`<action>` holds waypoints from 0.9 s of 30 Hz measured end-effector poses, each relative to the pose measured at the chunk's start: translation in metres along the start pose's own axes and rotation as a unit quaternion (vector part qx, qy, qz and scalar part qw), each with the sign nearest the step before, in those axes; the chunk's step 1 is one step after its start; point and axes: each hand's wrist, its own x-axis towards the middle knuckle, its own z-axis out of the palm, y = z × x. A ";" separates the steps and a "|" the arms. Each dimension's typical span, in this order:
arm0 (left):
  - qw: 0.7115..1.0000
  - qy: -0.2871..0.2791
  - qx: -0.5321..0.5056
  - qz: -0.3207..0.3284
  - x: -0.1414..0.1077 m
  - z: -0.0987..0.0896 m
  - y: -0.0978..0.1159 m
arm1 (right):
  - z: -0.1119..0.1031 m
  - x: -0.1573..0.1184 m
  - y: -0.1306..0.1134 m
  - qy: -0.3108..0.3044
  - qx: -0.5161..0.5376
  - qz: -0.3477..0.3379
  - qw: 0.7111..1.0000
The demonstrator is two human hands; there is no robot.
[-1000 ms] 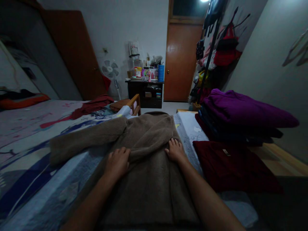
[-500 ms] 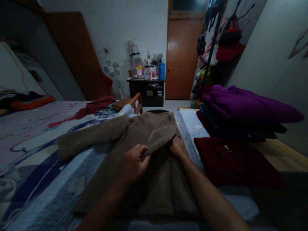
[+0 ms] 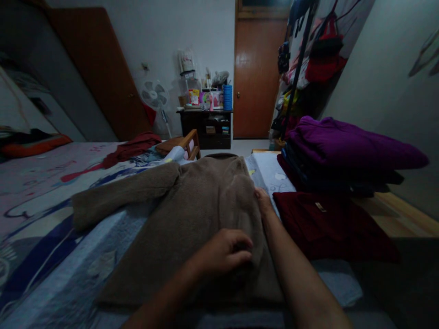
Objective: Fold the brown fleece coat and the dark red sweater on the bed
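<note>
A brown fuzzy coat (image 3: 192, 214) lies spread on the bed, one sleeve (image 3: 126, 192) stretched out to the left. Its other sleeve (image 3: 236, 201) is folded in over the body and runs down the right side. My left hand (image 3: 224, 251) is at the lower part of this folded sleeve, fingers curled around the cloth; the exact grip is in shadow. At the coat's right edge, near the shoulder, my right hand (image 3: 263, 203) grips the fabric, its fingertips partly hidden by the cloth.
A folded dark red garment (image 3: 329, 224) lies to the right, with a stack topped by purple clothing (image 3: 353, 144) behind it. A patterned bedspread (image 3: 34, 178) covers the left. Beyond stand a wooden chair (image 3: 194, 144), a fan (image 3: 155, 95) and a dark cabinet (image 3: 206, 130).
My left hand has moved right and nearer to me, bringing the folded sleeve down along the coat's right side. My right hand has shifted slightly outward to the coat's edge. The view has tilted slightly.
</note>
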 end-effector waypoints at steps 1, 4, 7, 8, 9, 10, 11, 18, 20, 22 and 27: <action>0.999 0.036 -0.012 -0.019 0.006 -0.005 -0.009 | 0.000 0.000 0.000 0.003 0.000 0.013 1.000; 0.984 0.171 0.012 -0.048 0.032 -0.030 -0.045 | 0.001 -0.001 0.000 0.000 0.016 0.050 0.999; 0.964 0.229 0.051 -0.123 0.068 -0.056 -0.084 | 0.002 0.000 0.002 -0.013 0.022 0.064 0.998; 0.956 0.235 0.040 -0.173 0.081 -0.063 -0.096 | 0.002 0.000 0.003 -0.017 0.022 0.065 0.997; 0.952 0.235 0.031 -0.195 0.094 -0.069 -0.108 | 0.002 0.000 0.004 -0.021 0.022 0.066 0.997; 0.949 0.234 0.022 -0.212 0.107 -0.073 -0.118 | 0.002 0.001 0.005 -0.024 0.021 0.066 0.997; 0.945 0.235 0.012 -0.227 0.119 -0.076 -0.127 | 0.002 0.002 0.006 -0.025 0.019 0.066 0.997; 0.930 0.261 -0.073 -0.249 0.182 -0.086 -0.163 | -0.001 0.006 0.014 -0.014 -0.007 0.049 0.999; 0.928 0.265 -0.107 -0.239 0.194 -0.088 -0.167 | -0.001 0.006 0.015 -0.010 -0.017 0.044 0.999; 0.929 0.258 -0.138 -0.226 0.203 -0.089 -0.170 | -0.001 0.006 0.016 -0.005 -0.028 0.040 0.999; 0.925 0.257 -0.197 -0.198 0.215 -0.096 -0.180 | 0.000 0.004 0.015 0.003 -0.049 0.029 0.998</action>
